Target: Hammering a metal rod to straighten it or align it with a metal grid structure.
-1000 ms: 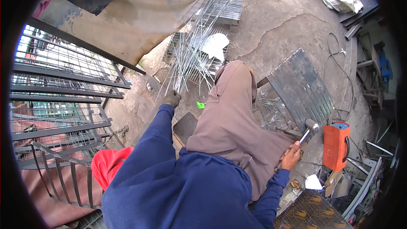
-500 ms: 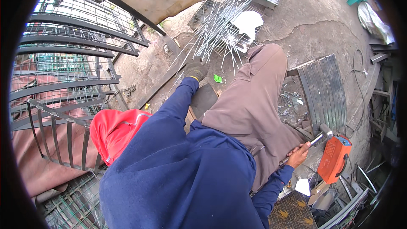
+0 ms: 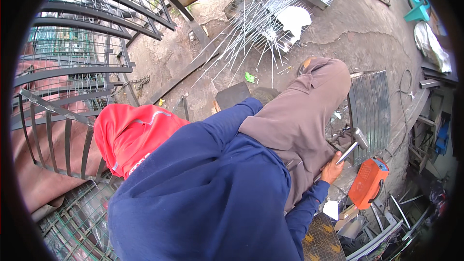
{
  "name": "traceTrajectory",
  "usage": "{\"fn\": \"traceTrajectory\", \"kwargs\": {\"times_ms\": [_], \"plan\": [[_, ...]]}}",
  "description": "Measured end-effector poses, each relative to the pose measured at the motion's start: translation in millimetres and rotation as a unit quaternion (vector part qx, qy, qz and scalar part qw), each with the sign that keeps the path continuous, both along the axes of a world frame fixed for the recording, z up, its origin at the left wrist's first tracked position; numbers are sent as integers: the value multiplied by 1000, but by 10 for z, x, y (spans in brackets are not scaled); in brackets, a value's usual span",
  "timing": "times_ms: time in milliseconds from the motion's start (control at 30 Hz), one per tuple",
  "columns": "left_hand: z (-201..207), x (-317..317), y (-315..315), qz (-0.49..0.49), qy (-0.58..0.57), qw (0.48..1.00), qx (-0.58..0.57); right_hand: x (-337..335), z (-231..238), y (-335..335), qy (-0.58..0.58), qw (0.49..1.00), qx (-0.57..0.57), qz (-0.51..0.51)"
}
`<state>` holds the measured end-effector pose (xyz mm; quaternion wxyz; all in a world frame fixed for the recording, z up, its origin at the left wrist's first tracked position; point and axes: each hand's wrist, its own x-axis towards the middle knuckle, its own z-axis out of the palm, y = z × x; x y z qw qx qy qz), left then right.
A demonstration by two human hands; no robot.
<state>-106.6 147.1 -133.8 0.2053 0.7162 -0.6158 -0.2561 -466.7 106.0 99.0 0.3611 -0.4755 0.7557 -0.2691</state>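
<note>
My right hand (image 3: 332, 168) is closed around the handle of a hammer (image 3: 359, 138), beside my brown trouser leg. The metal head points away from me, up and to the right. My left hand (image 3: 265, 94), in a dark grey glove, reaches down past the inside of my right knee. Its fingers are hidden by the leg, so what it touches does not show. A dark flat plate (image 3: 233, 96) lies just left of that glove, with a bit of wood at its edge.
Thin metal rods (image 3: 263, 21) lie heaped ahead with a white sheet piece (image 3: 294, 19). A ribbed metal panel (image 3: 369, 111) stands at right, near an orange box-shaped machine (image 3: 369, 183). Dark metal grilles (image 3: 92, 34) fill the left; metal scraps (image 3: 382, 241) lie lower right.
My left hand has moved right, from beside the dark plate to behind the knee. The hammer, still in my right hand, has tilted more upright and shifted slightly left. The view has shifted.
</note>
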Motion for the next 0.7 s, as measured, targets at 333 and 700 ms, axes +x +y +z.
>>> {"fn": "traceTrajectory", "kwargs": {"times_ms": [333,700], "plan": [[1728,46,-55,-45,65,962,263,-38,481,-128,67,993,87,35],[1316,120,-346,14,138,945,296,-410,499,-1264,449,841,-172,250]]}}
